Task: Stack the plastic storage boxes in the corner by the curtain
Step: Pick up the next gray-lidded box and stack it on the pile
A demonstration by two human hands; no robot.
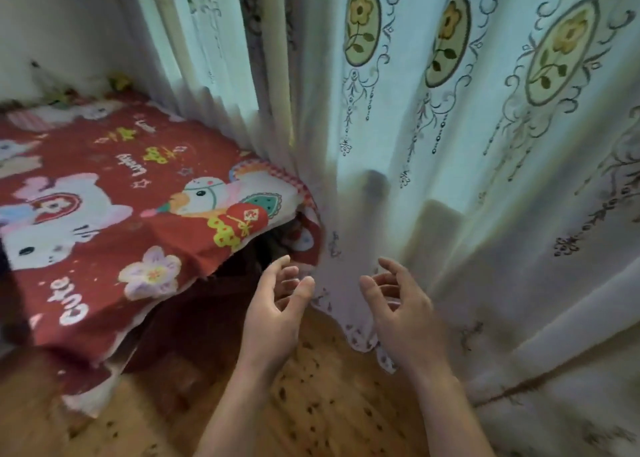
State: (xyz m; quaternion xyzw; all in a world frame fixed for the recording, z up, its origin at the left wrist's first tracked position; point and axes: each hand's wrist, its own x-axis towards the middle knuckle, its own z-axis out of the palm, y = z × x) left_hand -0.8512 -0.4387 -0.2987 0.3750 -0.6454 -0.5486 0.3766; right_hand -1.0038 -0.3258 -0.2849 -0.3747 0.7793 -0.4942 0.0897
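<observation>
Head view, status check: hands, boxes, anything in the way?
Left hand and right hand open, empty, palms facing. No storage boxes visible. Curtain hangs ahead to the floor; red cartoon cloth drapes something at left.

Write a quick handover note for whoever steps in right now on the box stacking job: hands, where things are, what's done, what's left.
Left hand: open, empty, palm turned inward, held above the wooden floor.
Right hand: open, empty, facing the left, close to the lower edge of the curtain.
Both hands reach toward the corner where the curtain meets the red cartoon-print cloth draped over something low on the left.
No plastic storage box is clearly visible; a pale blocky shape shows through the curtain, but I cannot tell what it is.
Done: nothing that can be confirmed.
Left: find the boxes and stack them in the corner.
</observation>
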